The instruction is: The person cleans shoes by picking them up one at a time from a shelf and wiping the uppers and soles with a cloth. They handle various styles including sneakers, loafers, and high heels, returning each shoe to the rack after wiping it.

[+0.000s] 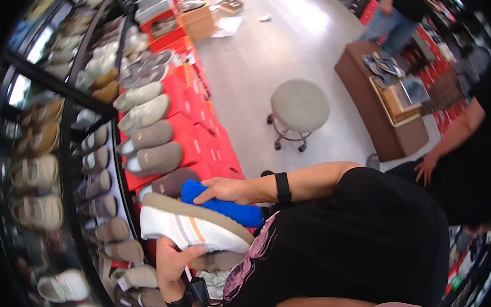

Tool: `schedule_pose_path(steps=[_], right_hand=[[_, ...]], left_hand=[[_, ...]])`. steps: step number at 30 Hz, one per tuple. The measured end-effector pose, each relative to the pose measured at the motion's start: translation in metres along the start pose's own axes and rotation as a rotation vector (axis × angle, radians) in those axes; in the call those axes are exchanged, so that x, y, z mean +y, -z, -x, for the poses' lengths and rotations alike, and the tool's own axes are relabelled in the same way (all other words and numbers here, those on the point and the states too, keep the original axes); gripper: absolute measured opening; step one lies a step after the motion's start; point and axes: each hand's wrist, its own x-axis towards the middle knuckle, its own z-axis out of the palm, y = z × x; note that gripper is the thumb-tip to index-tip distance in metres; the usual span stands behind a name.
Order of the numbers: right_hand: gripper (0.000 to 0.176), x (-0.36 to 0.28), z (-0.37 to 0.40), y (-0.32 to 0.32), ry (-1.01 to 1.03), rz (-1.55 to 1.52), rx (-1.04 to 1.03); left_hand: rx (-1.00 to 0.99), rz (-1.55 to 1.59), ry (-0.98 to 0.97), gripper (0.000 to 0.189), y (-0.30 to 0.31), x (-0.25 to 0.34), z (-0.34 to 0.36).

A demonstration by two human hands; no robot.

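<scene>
A white shoe with a thick tan sole and grey and orange side stripes is tilted in front of me. My left hand grips it from below, thumb along its upper. Bunched in my right hand is a blue cloth, which lies right along the sole. My right fingers are wrapped over the cloth and partly hidden. Behind the shoe, a dark brown shoe sits at the near end of a row on red shoeboxes.
Shelves of shoes stand at the left. A round grey stool on casters is on the floor. A brown bench bears shoes and boxes. One person stands beyond it; another person's hand is at the right.
</scene>
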Motion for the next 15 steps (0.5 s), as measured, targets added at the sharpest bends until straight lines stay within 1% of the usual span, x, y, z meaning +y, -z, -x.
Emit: schedule_pose_path(steps=[1, 2, 4, 5, 6, 7, 8, 9, 10, 11, 12, 14, 15], right_hand=[[0.039, 0.000, 0.008, 0.004, 0.054, -0.001, -0.018], [0.042, -0.001, 0.014, 0.008, 0.105, 0.003, -0.041], [0.045, -0.008, 0.017, 0.021, 0.163, 0.033, -0.018], [0.046, -0.009, 0.022, 0.026, 0.176, 0.120, 0.001], [0.047, -0.013, 0.026, 0.029, 0.185, 0.209, 0.019], [0.047, -0.019, 0.035, 0.032, 0.212, 0.315, 0.019], [0.047, -0.023, 0.040, 0.039, 0.221, 0.312, 0.023], [0.046, -0.030, 0.045, 0.044, 0.313, 0.453, 0.021], [0.046, -0.042, 0.044, 0.054, 0.396, 0.595, 0.010], [0.046, -0.051, 0.052, 0.062, 0.459, 0.674, 0.038], [0.048, -0.056, 0.044, 0.075, 0.577, 0.804, 0.100], [0.047, -0.089, 0.060, 0.072, 0.736, 0.867, 0.175], [0.045, -0.108, 0.070, 0.066, 0.766, 0.926, 0.192]], left_hand=[[-0.028, 0.022, 0.011, 0.054, -0.009, 0.002, -0.004], [-0.060, 0.002, 0.009, 0.054, -0.016, 0.003, -0.007], [-0.143, -0.026, 0.070, 0.054, -0.024, 0.004, -0.022], [-0.195, -0.064, 0.108, 0.050, -0.031, 0.006, -0.025], [-0.205, -0.078, 0.107, 0.050, -0.037, 0.007, -0.029], [-0.234, -0.098, 0.171, 0.046, -0.045, 0.008, -0.034], [-0.261, -0.115, 0.236, 0.042, -0.054, 0.008, -0.040], [-0.286, -0.148, 0.218, 0.035, -0.063, 0.009, -0.047], [-0.281, -0.146, 0.222, 0.035, -0.069, 0.007, -0.063], [-0.248, -0.147, 0.204, 0.035, -0.078, 0.005, -0.070], [-0.214, -0.146, 0.188, 0.036, -0.086, 0.004, -0.077], [-0.238, -0.192, 0.187, 0.033, -0.100, 0.008, -0.091], [-0.247, -0.194, 0.162, 0.031, -0.109, 0.014, -0.097]])
